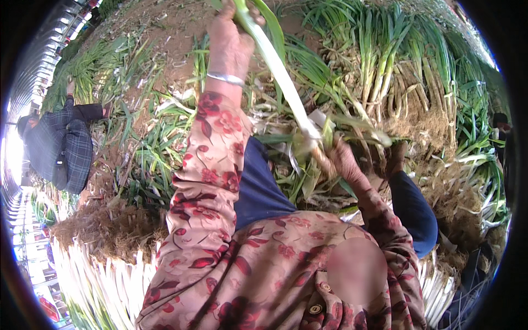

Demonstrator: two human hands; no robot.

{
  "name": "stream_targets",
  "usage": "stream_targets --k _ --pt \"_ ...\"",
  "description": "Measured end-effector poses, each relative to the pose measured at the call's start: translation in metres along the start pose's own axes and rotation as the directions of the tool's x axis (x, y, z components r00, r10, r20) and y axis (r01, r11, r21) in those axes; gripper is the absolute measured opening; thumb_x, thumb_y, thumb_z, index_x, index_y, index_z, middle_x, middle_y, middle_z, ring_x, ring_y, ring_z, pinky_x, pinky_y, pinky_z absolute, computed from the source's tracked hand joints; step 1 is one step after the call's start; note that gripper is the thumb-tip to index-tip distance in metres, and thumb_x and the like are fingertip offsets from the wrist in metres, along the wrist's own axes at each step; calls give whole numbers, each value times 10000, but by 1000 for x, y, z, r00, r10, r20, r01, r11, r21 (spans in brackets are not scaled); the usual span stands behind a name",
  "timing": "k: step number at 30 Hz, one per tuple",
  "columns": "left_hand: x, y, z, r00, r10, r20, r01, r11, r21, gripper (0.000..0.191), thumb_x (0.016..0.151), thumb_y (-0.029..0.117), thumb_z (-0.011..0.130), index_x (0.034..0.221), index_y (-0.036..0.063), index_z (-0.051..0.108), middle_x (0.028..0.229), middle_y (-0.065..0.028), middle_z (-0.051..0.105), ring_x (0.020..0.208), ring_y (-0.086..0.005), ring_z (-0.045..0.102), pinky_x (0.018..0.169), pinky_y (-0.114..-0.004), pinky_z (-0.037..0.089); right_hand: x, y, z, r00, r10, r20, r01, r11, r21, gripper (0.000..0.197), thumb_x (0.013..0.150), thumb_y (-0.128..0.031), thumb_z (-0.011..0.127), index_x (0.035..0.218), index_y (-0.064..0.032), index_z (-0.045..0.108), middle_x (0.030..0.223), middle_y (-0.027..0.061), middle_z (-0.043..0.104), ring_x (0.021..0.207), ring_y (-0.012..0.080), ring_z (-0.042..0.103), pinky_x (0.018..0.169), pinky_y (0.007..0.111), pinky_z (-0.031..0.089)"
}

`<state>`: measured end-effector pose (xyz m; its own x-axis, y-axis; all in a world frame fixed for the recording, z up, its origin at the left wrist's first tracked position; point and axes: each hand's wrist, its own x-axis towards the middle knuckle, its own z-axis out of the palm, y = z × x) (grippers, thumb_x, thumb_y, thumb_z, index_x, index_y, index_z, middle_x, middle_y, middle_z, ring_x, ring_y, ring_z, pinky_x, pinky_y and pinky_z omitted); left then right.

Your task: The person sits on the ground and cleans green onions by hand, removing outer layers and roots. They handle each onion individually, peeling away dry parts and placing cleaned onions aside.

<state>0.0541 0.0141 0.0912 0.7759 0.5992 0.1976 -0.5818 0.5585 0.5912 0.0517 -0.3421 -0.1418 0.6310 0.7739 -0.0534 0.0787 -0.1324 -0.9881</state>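
Observation:
A long leek (280,74) with a white stalk slants across the upper middle of the head view. My left hand (233,31), with a silver bangle at its wrist, is closed round the leek's upper, green part. The root end of the stalk lies by my right hand (344,159), whose fingers are bent round peeled leek leaves (328,134); motion blurs that spot, so whether the fingers also touch the stalk is unclear. Loose leaves and husks (305,181) lie on the ground below both hands, between my legs.
Untrimmed leeks with roots (412,82) lie in a heap at upper right. Rows of white leeks (111,284) lie at lower left, more (441,293) at lower right. Leaf scraps (152,152) cover the soil at left, where another person (66,144) in checked clothes bends down.

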Motion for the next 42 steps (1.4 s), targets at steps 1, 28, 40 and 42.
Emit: stream_targets --k 1,28,40,42 --pt "-1 1 0 1000 1 25 -1 1000 -25 189 1018 193 505 988 54 629 763 -75 605 667 -225 581 621 -346 518 -21 31 -6 997 52 65 -35 972 -232 304 952 -243 619 1200 -72 580 809 109 614 703 257 587 636 360 473" --pt "62 44 -206 606 265 -750 -153 964 217 196 939 239 589 1072 97 562 753 -76 545 540 -210 525 423 -381 420 -150 -209 -41 993 -75 96 105 924 -368 197 928 -150 580 796 -5 592 713 66 566 610 153 536 541 322 410" --pt "46 30 -157 730 237 -641 -114 967 228 140 954 120 532 1079 56 527 833 -120 571 638 -297 575 530 -519 507 -91 -74 -108 993 104 -60 -117 947 -301 529 934 -124 683 1421 -48 490 1293 143 581 997 155 633 746 293 571" --pt "45 25 -148 774 229 -590 -120 968 219 153 955 119 524 1089 45 522 857 -133 576 650 -310 580 537 -522 515 -69 -101 -85 992 105 -70 -104 994 20 655 947 -125 675 1512 -54 351 1356 156 533 1020 158 630 784 297 585"
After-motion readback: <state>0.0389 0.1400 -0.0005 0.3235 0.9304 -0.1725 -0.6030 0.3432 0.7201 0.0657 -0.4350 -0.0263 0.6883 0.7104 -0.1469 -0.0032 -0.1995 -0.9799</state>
